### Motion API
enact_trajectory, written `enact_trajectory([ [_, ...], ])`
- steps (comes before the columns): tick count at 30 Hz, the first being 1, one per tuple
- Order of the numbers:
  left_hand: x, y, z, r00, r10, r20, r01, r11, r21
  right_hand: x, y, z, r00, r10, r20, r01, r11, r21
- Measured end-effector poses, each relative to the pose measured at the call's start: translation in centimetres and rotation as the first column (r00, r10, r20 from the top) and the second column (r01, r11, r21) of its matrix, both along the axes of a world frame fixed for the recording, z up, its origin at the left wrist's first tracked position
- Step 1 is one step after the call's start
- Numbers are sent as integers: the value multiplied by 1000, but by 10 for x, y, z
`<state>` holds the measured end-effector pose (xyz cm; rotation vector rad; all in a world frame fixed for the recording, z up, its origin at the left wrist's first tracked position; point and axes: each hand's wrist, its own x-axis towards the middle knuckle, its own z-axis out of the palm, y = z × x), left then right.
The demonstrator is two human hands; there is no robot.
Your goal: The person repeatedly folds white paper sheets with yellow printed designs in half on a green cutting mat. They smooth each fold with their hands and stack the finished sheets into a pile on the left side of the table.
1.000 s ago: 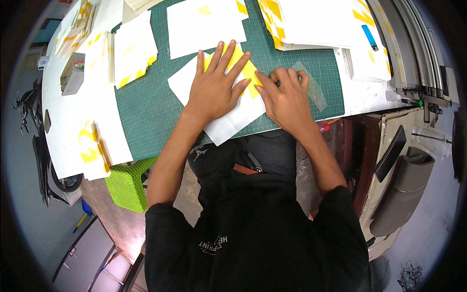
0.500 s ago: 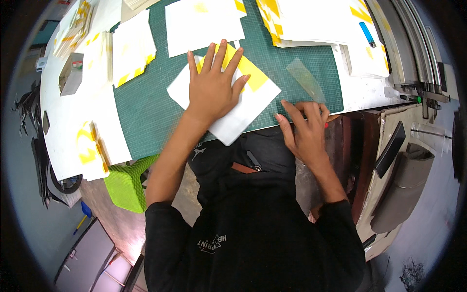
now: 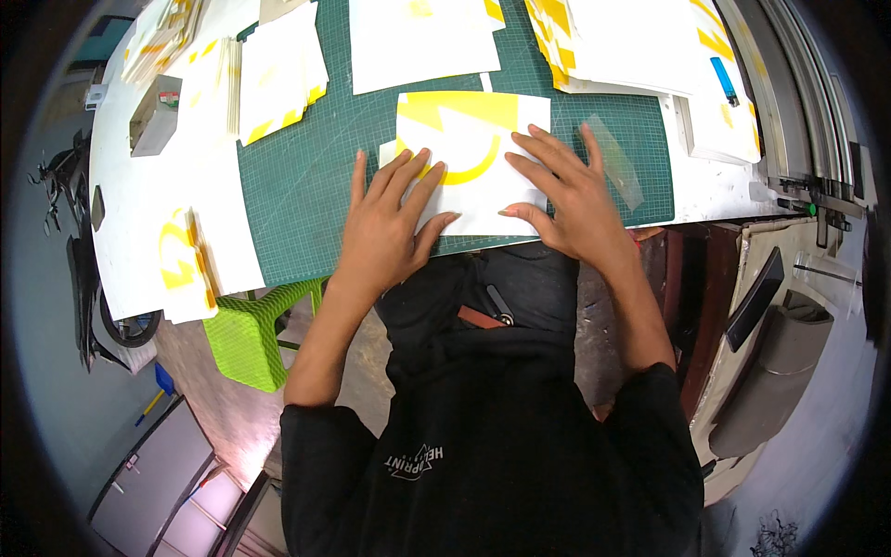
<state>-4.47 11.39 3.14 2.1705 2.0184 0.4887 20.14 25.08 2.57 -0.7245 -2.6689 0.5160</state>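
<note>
A white sheet with a yellow printed pattern [image 3: 464, 130] lies near the front edge of a green cutting mat [image 3: 297, 204], roughly square to it. My left hand [image 3: 394, 209] rests at the sheet's left side, fingers spread, with the fingertips on the paper. At its right side my right hand [image 3: 571, 195] lies with fingers stretched out, fingertips and thumb touching the sheet. Neither hand grips anything. Beside the right hand is a clear plastic strip [image 3: 614, 165] on the mat. Whether the sheet is folded or layered I cannot tell.
Larger white sheets [image 3: 422, 51] lie beyond the mat's middle. Stacks of yellow-printed paper stand left [image 3: 283, 74] and right [image 3: 631, 46]. A blue cutter [image 3: 724, 82] sits on the right stack. A grey box [image 3: 155, 121] stands at left, and a green stool [image 3: 243, 343] below the table.
The sheet has turned from a diamond slant to nearly straight. My left hand has moved off its middle to its left side; my right hand has come up onto its right side.
</note>
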Motion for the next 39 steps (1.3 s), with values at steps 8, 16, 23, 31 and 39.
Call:
enact_trajectory([
  [8, 2, -1, -8, 999, 17, 42, -22, 993, 116, -4, -18, -5, 994, -30, -109, 34, 999, 34],
  [16, 0, -14, -16, 995, -95, 14, 89, 966, 241, -5, -41, -7, 983, -14, -184, 51, 978, 201],
  [23, 49, -53, -17, 999, 21, 49, -25, 995, 96, 3, -71, -25, 983, -18, -181, 47, 986, 162],
  [31, 71, -58, -25, 996, 57, 73, -55, 998, -19, 4, -75, -21, 991, -23, -134, 39, 992, 120],
  [39, 71, -59, -26, 995, 58, 76, -57, 998, -12, 4, -79, -21, 992, -34, -123, 49, 991, 121],
])
